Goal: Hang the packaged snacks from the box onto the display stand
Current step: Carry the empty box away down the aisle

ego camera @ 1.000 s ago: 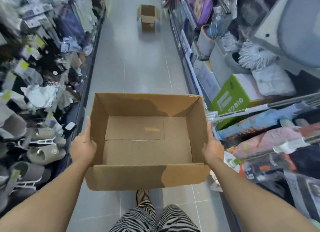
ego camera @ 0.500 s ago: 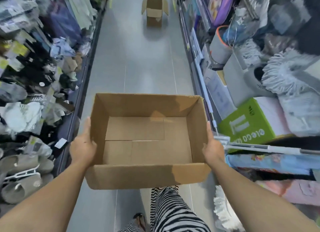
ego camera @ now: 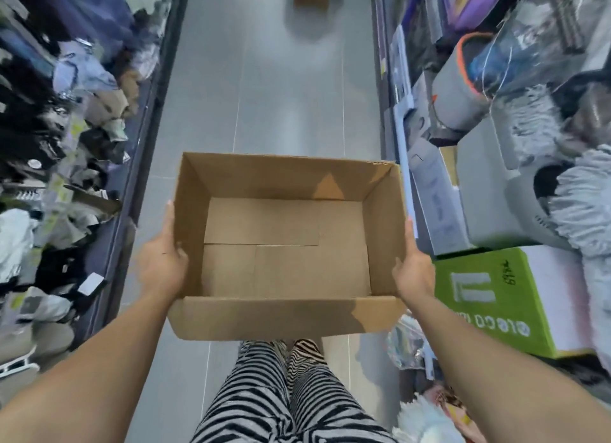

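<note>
Between both hands' grip (ego camera: 415, 272) hangs the empty box (ego camera: 286, 244).

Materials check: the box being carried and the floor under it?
Carried box: looks like plain brown corrugated cardboard, matte, with folded bottom flaps and creased edges. Floor: probably grey tile, semi-gloss; thin grout lines and soft reflections show.

Grey tiled aisle floor (ego camera: 281, 88) lies open ahead; cluttered shelves of packaged goods (ego camera: 66, 118) crowd the left, a green-and-white carton (ego camera: 489, 297) (and stacked grey boxes (ego camera: 486, 184)) the right.
</note>
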Demonstrator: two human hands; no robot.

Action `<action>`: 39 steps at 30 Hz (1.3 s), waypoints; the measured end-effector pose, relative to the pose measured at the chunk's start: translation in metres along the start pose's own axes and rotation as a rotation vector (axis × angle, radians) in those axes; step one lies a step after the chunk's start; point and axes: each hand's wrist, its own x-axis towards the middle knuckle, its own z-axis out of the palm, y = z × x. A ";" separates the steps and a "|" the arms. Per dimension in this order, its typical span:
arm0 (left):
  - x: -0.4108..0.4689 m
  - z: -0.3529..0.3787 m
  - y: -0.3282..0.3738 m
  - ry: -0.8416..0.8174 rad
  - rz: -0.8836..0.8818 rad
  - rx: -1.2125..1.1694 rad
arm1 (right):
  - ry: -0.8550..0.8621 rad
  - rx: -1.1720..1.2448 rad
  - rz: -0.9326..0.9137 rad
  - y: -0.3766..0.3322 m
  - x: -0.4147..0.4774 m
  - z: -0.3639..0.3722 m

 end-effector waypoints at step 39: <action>0.302 0.487 -0.043 -0.077 -0.201 -0.069 | 0.004 0.076 0.045 -0.007 0.410 0.377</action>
